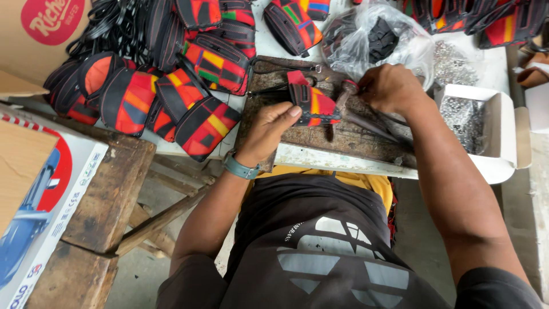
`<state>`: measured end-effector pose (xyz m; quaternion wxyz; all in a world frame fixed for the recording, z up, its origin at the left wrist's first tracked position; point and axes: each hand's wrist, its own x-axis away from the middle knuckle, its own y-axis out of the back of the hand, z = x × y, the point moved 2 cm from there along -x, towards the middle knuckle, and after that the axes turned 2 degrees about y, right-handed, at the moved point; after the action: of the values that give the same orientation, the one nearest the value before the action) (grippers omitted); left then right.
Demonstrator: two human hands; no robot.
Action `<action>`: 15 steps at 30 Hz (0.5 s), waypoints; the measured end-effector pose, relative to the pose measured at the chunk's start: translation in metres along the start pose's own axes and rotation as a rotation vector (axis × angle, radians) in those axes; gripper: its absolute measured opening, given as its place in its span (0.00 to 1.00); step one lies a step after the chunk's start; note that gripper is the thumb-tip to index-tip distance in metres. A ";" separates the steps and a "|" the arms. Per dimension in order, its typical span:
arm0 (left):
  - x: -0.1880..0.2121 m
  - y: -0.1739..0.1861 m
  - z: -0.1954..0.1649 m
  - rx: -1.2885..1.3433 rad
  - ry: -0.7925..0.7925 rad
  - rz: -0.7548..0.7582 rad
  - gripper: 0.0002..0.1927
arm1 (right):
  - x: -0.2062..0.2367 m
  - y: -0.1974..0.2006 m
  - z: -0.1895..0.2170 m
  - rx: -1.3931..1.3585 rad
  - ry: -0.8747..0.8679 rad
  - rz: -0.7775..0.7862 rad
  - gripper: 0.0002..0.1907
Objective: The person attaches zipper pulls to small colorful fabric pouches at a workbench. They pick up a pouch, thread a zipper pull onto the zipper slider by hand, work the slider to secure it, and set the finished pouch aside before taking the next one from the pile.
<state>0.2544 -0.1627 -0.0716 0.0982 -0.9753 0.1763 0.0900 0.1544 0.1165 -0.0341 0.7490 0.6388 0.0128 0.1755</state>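
My left hand (269, 129) presses a small red, black and yellow patterned pouch (311, 106) flat against a worn dark work block (354, 140) on the bench. My right hand (389, 88) is closed around a hammer (346, 97), its head resting just right of the pouch. A grey watch strap (240, 167) circles my left wrist. Black scissors (280, 71) lie on the block above the pouch.
A heap of similar patterned pouches (171, 97) lies to the left and along the back. A clear plastic bag (380, 43) of dark parts and an open white box (486, 123) of small metal pieces sit at right. Cardboard boxes (40, 189) and a wooden stool (108, 194) stand at left.
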 end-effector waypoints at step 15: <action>0.003 -0.011 -0.003 -0.078 -0.010 0.035 0.15 | 0.095 -0.006 0.035 -1.209 0.232 -0.292 0.12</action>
<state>0.2618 -0.1547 -0.0677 0.0593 -0.9746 0.1893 0.1035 0.2530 0.1093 -0.0137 0.9875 0.0714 0.0797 0.1161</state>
